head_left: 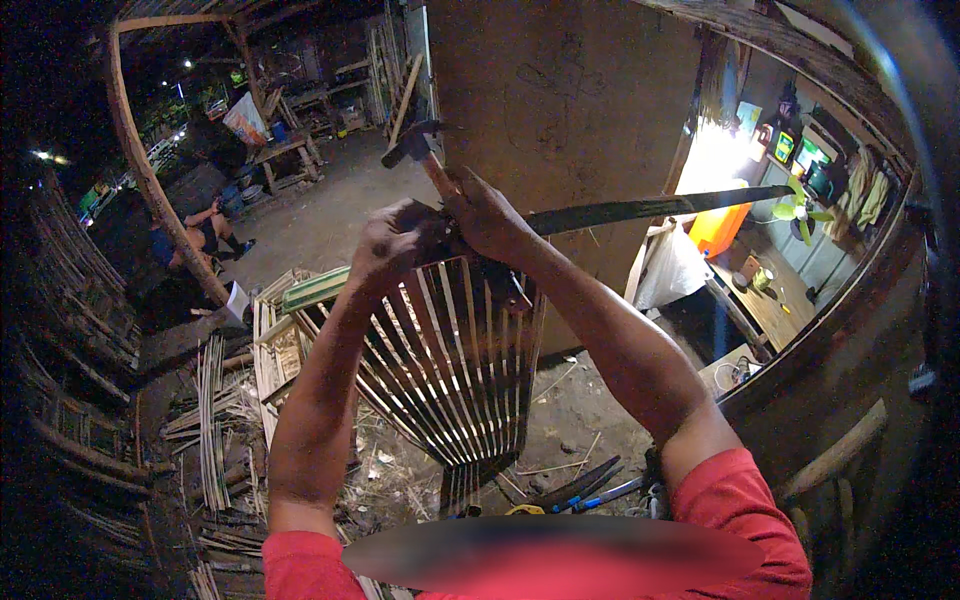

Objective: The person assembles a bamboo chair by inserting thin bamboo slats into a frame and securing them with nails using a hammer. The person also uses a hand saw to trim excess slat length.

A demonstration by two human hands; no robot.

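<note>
Gripping hammer [430, 166] w/ R hand [488, 216] closed; L hand [396, 240] curled, can't tell on what.

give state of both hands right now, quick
Left hand: curled near the top of the slatted piece; whether it grips anything cannot be told.
Right hand: closed, holding the hammer by its handle.

One head-worn fisheye faces forward and downward, near the left hand [393, 243] and right hand [488, 216].
</note>
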